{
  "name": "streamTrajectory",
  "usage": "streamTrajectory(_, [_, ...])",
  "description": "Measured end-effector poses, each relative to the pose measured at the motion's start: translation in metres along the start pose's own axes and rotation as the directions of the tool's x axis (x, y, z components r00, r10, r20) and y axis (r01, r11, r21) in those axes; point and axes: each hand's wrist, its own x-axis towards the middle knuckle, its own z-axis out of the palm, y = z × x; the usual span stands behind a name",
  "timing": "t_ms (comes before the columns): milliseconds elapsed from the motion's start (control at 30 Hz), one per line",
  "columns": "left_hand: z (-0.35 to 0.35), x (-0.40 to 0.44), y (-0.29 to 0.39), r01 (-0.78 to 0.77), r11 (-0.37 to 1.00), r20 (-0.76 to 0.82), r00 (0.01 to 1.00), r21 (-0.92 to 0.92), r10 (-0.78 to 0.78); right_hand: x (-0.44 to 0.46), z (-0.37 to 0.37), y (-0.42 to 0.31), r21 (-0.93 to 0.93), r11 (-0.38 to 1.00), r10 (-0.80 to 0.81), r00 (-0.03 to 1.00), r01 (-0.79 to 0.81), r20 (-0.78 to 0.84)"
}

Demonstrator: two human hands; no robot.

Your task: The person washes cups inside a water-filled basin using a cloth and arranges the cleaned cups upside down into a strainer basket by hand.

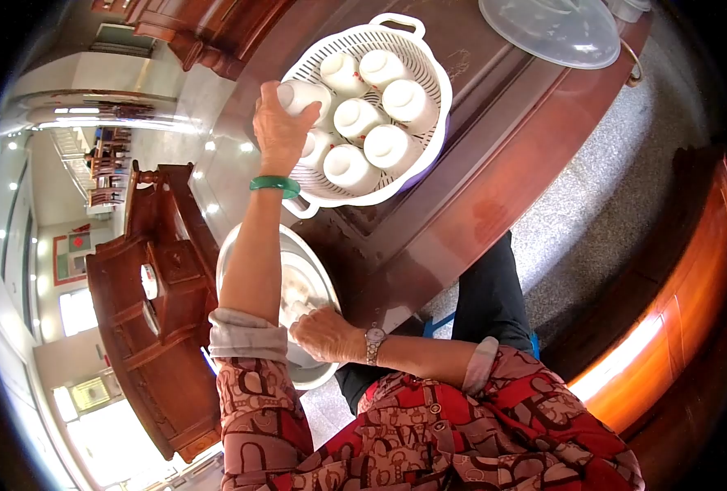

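Observation:
My left hand [280,131], with a green bangle at its wrist, is closed around a white cup [305,96] at the left side of a white plastic colander [439,82]. Several more white cups [359,119] stand upside down in the colander, some with small red marks. Lower down, my right hand [326,334], wearing a wristwatch, is over a white basin [327,270] that holds cloudy water. Its fingers are curled together around something whitish that I cannot make out. My left forearm hides part of the basin.
The colander rests on a dark reddish-brown wooden table [494,164]. A clear plastic lid [556,33] lies at its far right. Carved wooden furniture [155,319] stands to the left, and a polished wooden seat [658,327] is at the right.

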Motion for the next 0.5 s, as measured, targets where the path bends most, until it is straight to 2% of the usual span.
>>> streamTrajectory(67, [0.000,0.004,-0.003,0.081,0.996,0.023,0.997,-0.029,-0.080,0.000,0.002,0.002,0.003,1.000,0.006,1.000,-0.006,0.012])
streamTrajectory(167, [-0.001,0.009,0.003,0.041,0.998,0.006,0.999,0.045,-0.042,0.001,0.002,0.002,0.005,1.000,-0.009,1.000,0.009,0.014])
streamTrajectory(267, [0.003,0.016,-0.003,0.060,0.998,0.006,0.998,0.035,-0.060,0.000,-0.006,0.000,-0.001,1.000,-0.007,0.999,0.007,0.048])
streamTrajectory(367, [0.003,0.019,-0.002,0.081,0.996,0.007,0.997,0.026,-0.081,-0.001,-0.008,-0.001,0.008,0.999,-0.049,0.999,0.049,-0.001])
streamTrajectory(433, [0.001,0.019,0.000,0.104,0.995,0.013,0.994,0.014,-0.104,0.002,-0.004,-0.002,-0.021,1.000,0.022,0.996,-0.020,0.083])
streamTrajectory(500, [-0.001,0.017,0.002,0.125,0.992,0.020,0.992,-0.001,-0.125,0.001,-0.004,0.000,-0.002,1.000,0.010,0.998,-0.009,0.068])
